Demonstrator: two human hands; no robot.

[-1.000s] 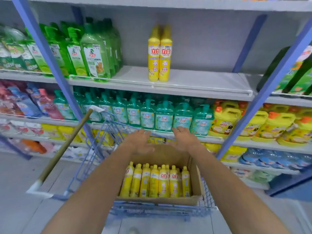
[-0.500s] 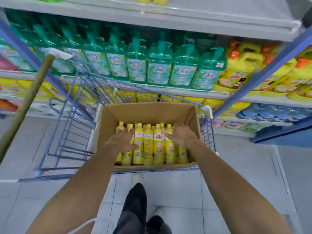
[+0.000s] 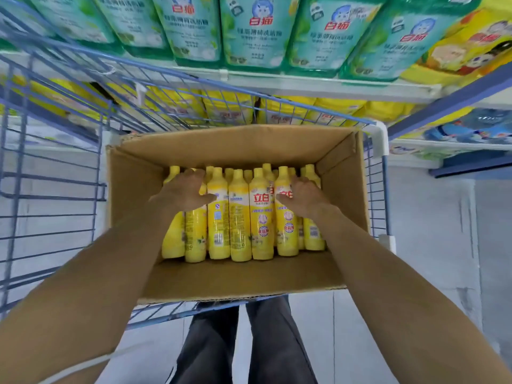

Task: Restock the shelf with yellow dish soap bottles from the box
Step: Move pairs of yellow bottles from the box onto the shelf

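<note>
the yellow dish soap bottles (image 3: 239, 217) are sitting packed in rows inside the open cardboard box (image 3: 238, 275), which is riding in the blue wire cart (image 3: 55, 195) right in front of the person. both hands are reaching down into the box, palms facing the bottles. the left hand (image 3: 184, 189) is lying over the bottles at the left end of the front row, and the right hand (image 3: 303, 195) is lying over those at the right end. each thumb is stretching inward across a bottle face, leaving the middle bottles uncovered between them. the fingertips are dipping out of sight past the bottle shoulders, so i cannot tell whether either hand is closing round a bottle or only resting on it. the bottles' long axes are running away from the person, caps pointing toward the far wall of the box and the shelf edge (image 3: 277, 81) beyond. whether they are standing fully upright or leaning back is hard to judge from this angle. neither hand is nearer than the other, as both are touching bottles directly beneath them. judging by this, a lift is going to mean wrapping round the narrow upper part and pulling along that axis, clear of the tightly packed neighbours. green soap bottles (image 3: 250, 31) are filling the shelf above the cart.
</note>
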